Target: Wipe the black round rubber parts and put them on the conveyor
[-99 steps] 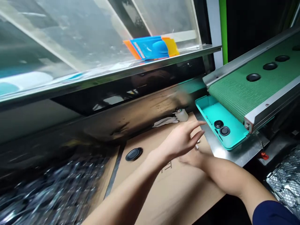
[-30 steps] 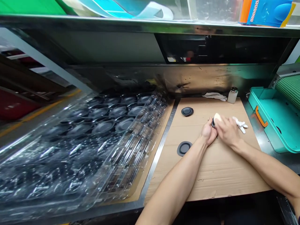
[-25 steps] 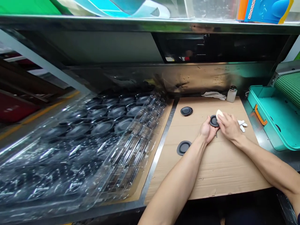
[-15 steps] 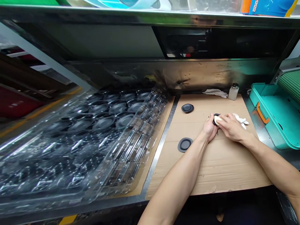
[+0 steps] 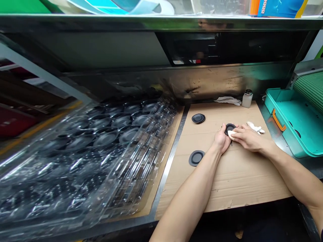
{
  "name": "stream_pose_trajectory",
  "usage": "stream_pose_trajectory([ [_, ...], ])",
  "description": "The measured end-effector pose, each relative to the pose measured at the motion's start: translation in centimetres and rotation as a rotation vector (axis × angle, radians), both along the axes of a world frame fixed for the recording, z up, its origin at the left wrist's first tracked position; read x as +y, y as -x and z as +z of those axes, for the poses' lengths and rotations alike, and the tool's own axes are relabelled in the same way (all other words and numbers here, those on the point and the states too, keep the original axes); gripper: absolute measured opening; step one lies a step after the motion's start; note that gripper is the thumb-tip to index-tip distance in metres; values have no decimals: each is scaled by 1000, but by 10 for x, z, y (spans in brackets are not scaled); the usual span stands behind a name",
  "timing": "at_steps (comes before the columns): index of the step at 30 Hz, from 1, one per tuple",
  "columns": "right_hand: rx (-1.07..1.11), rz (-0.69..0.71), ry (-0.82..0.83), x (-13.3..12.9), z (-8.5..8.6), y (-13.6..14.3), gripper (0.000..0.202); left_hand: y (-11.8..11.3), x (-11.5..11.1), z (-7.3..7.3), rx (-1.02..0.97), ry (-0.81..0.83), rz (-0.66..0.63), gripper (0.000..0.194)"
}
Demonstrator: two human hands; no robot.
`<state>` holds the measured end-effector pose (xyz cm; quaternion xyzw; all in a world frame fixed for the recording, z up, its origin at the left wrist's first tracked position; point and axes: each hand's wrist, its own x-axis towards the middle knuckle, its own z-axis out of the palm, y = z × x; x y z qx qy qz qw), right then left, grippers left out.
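My left hand point(image 5: 221, 139) grips a small round black part point(image 5: 229, 128) by its edge, over the cardboard sheet point(image 5: 227, 181). In my right hand point(image 5: 246, 137) is a small off-white pad point(image 5: 231, 135), pinched by the fingers and pressed against the face of the black part. Two more black pieces lie to the left on the cardboard: a round black part point(image 5: 198, 118) farther back, and a flat black disc point(image 5: 196, 158) nearer me, beside my left forearm.
Clear plastic trays point(image 5: 106, 141) holding many round black parts fill the left side. Behind my hands stand a capped bottle point(image 5: 247, 98) and a white glove point(image 5: 228, 100). A crumpled white cloth point(image 5: 255, 128) lies right. The teal bin point(image 5: 290, 134) borders the cardboard. A metal shelf point(image 5: 161, 23) hangs overhead.
My right hand has shifted the pad down toward the near edge of the black part, so more of its face shows. The whole view has swung slightly.
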<state>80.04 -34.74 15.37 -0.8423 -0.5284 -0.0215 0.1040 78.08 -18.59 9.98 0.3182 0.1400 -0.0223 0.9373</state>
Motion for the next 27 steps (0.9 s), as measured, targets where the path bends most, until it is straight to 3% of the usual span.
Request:
stream_pose_trajectory([
  [4, -92, -142, 28, -4, -4, -1, 35, 0, 0, 4, 36, 13, 10, 47],
  [9, -176, -194, -5, 15, -20, 3, 39, 1, 0, 5, 32, 29, -7, 52],
  [11, -167, -274, -54, 22, -24, 1, 40, 1, -1, 3, 15, 31, 2, 48],
  [19, -126, -460, -84, 28, -20, 9, 45, 2, -6, -1, -29, -11, 51, 37],
  [24, -113, -426, -73, 30, -23, 14, 42, 0, -3, 0, -12, 27, 65, 43],
  [27, -109, -492, -88, 32, -26, 15, 42, -1, -2, -1, -6, 35, 90, 42],
])
